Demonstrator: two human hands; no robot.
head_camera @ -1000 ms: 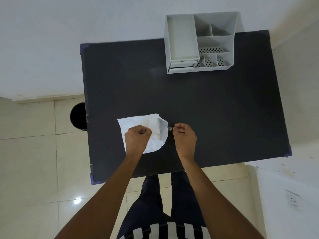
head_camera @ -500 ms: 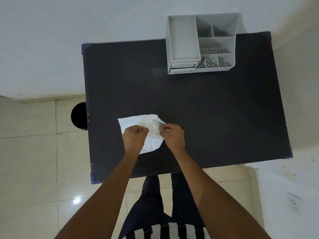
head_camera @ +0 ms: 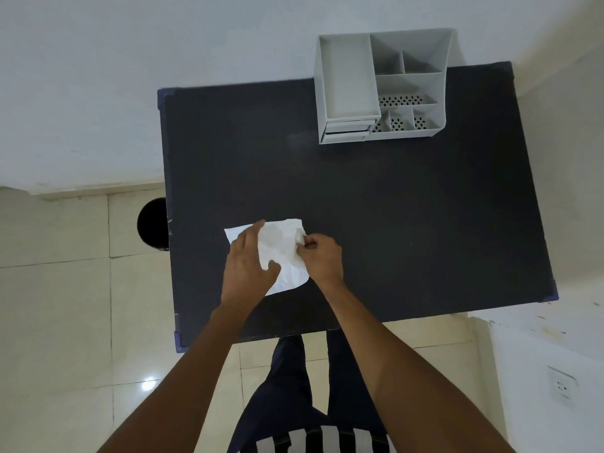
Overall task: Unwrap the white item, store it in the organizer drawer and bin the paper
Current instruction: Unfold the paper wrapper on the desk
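A crumpled white paper (head_camera: pixel 283 253) lies spread on the black table (head_camera: pixel 408 217) near its front left. My left hand (head_camera: pixel 250 261) rests flat on the paper's left half, fingers apart and holding nothing. At the paper's right edge my right hand (head_camera: pixel 322 256) has its fingers pinched shut on the paper. I cannot make out the white item; it is hidden by the paper or my fingers. The white organizer (head_camera: pixel 380 50) stands at the table's far edge, and its small drawers (head_camera: pixel 346 131) at the front left look pushed in.
A round black bin (head_camera: pixel 152 224) stands on the tiled floor just left of the table, partly under its edge. A wall runs along the right with a socket (head_camera: pixel 561 385). My legs are below the table's front edge.
My left hand went from a fist to flat and open on the paper. My right hand moved left from beside the paper onto its right edge.
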